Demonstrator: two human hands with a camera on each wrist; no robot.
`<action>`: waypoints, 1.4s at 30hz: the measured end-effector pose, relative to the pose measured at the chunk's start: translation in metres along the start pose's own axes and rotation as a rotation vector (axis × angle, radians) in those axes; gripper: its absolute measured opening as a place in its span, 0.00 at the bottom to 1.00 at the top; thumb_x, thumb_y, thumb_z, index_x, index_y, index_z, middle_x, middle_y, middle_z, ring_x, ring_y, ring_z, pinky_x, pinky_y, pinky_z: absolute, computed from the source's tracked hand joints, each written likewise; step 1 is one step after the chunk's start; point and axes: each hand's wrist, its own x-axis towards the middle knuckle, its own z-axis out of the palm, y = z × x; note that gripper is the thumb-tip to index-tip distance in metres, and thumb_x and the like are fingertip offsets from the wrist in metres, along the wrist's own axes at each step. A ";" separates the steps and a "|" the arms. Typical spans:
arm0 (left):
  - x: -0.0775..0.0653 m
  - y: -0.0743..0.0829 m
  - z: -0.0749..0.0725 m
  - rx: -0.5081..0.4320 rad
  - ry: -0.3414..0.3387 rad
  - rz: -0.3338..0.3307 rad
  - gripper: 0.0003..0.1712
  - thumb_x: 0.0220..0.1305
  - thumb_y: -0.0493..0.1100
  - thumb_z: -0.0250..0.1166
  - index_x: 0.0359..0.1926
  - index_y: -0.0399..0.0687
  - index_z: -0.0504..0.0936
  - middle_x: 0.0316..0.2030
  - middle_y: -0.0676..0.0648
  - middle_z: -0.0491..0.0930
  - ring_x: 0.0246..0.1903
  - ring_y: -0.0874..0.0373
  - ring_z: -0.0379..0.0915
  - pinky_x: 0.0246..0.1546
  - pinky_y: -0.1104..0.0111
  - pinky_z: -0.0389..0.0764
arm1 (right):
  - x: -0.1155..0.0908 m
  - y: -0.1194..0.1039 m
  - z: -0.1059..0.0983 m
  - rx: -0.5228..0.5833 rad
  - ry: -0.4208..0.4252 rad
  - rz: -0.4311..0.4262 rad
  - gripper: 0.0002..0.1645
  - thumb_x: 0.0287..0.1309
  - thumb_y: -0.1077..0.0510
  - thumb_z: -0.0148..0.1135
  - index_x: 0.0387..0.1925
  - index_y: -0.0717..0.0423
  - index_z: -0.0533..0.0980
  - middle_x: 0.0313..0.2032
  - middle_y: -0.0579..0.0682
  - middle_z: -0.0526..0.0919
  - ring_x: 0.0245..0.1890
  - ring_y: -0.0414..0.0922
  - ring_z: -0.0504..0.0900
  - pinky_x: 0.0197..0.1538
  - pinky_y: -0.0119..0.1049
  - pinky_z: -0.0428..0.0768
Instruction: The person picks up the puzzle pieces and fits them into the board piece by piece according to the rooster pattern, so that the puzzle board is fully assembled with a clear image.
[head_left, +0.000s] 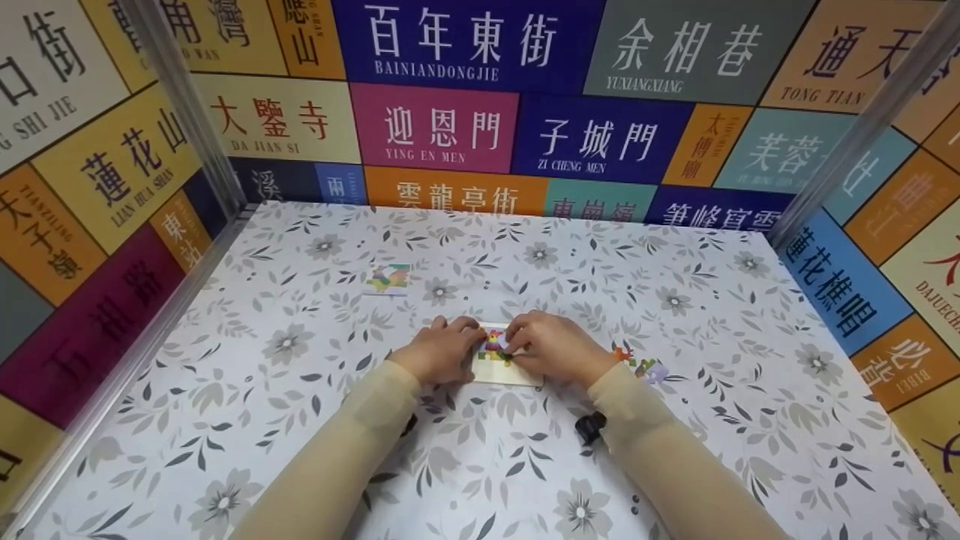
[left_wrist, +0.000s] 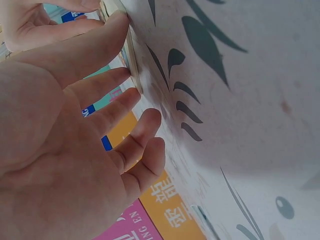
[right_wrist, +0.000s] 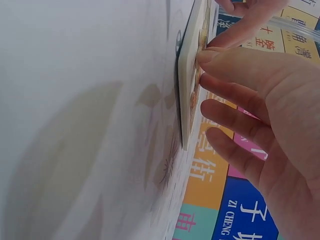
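Note:
A small cream puzzle board [head_left: 510, 373] lies flat on the table, with colourful jigsaw pieces [head_left: 493, 343] covering its far part. My left hand [head_left: 442, 351] holds the board at its left side; the left wrist view shows the thumb and fingertips at the board's edge [left_wrist: 131, 55]. Over the right part of the board, my right hand [head_left: 559, 345] pinches a puzzle piece with thumb and index finger, low against the surface. That piece is mostly hidden by the fingers. In the right wrist view, the other fingers [right_wrist: 235, 122] extend past the board [right_wrist: 186, 95].
Loose puzzle pieces, an orange one [head_left: 622, 354] and a purple-and-green one [head_left: 654, 370], lie just right of my right wrist. A square colourful picture card [head_left: 388, 279] sits farther back on the left. Printed panels [head_left: 442, 127] wall in the flower-patterned table [head_left: 300, 420].

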 end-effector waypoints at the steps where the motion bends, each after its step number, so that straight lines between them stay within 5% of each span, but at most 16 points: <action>1: 0.000 0.000 0.000 0.002 0.001 -0.001 0.41 0.65 0.48 0.73 0.76 0.53 0.68 0.76 0.47 0.63 0.67 0.40 0.64 0.67 0.47 0.70 | 0.000 0.000 0.000 -0.002 -0.002 0.003 0.08 0.58 0.61 0.71 0.39 0.52 0.90 0.49 0.49 0.87 0.51 0.48 0.85 0.56 0.44 0.83; 11: 0.000 -0.001 -0.002 -0.001 0.019 0.013 0.41 0.64 0.48 0.73 0.75 0.51 0.69 0.75 0.46 0.65 0.65 0.40 0.64 0.65 0.46 0.72 | -0.002 0.002 -0.002 0.069 -0.010 0.035 0.09 0.60 0.62 0.70 0.41 0.52 0.90 0.49 0.48 0.87 0.49 0.47 0.85 0.53 0.44 0.84; 20: 0.001 -0.001 0.000 0.005 0.015 0.007 0.41 0.64 0.47 0.73 0.75 0.52 0.69 0.75 0.46 0.65 0.67 0.41 0.63 0.67 0.46 0.70 | -0.021 0.015 -0.010 0.192 0.000 0.116 0.08 0.63 0.58 0.71 0.43 0.51 0.89 0.48 0.46 0.87 0.53 0.47 0.83 0.61 0.48 0.79; 33: 0.003 0.000 0.001 0.011 -0.005 -0.004 0.42 0.64 0.48 0.73 0.77 0.53 0.68 0.76 0.47 0.63 0.69 0.43 0.62 0.70 0.48 0.67 | -0.053 0.038 -0.021 0.196 0.051 0.178 0.07 0.60 0.60 0.73 0.41 0.51 0.90 0.46 0.46 0.88 0.52 0.48 0.84 0.61 0.50 0.80; 42: -0.001 0.000 0.001 0.006 0.039 0.045 0.40 0.64 0.45 0.73 0.75 0.49 0.70 0.74 0.45 0.66 0.65 0.40 0.64 0.67 0.45 0.69 | -0.075 0.052 -0.028 0.197 0.053 0.229 0.09 0.59 0.61 0.72 0.42 0.51 0.89 0.49 0.47 0.88 0.54 0.50 0.84 0.63 0.52 0.79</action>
